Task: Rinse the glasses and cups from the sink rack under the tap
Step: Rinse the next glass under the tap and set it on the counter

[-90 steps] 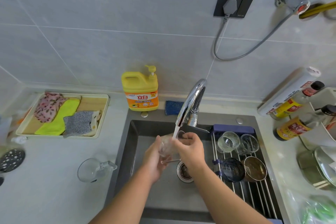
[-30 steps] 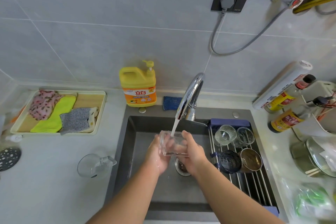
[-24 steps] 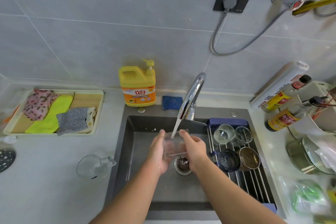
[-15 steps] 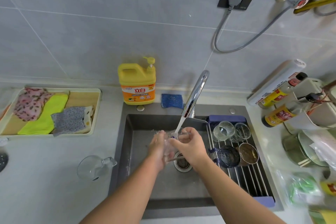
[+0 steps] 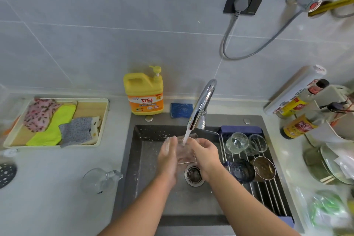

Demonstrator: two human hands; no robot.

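Grey-tiled kitchen wall, pale surface (image 5: pixel 57 207) around a dark sink (image 5: pixel 145 159), tap (image 5: pixel 201 107) running. Both hands over the drain: left hand (image 5: pixel 167 157) and right hand (image 5: pixel 206 154) cup a clear glass (image 5: pixel 184 152) between them, fingers of both curled round its sides, closed on it. The stream now falls straight into the glass, mouth turned up toward the spout; half a second back it sat lower and more hidden between the palms, and a second back it was held wider, side-on. So the glass has been turned and is filling, which looks like the inside rinse of this one piece.

On the sink rack (image 5: pixel 268 193) to the right four pieces wait: ribbed glass (image 5: pixel 236 142), plain glass (image 5: pixel 255 143), dark blue cup (image 5: pixel 242 171), brownish cup (image 5: pixel 264 168). Judging by that, most of the job is left. A glass jug (image 5: pixel 99 181) lies on the surface left of the sink, soap bottle (image 5: pixel 143 92) behind.
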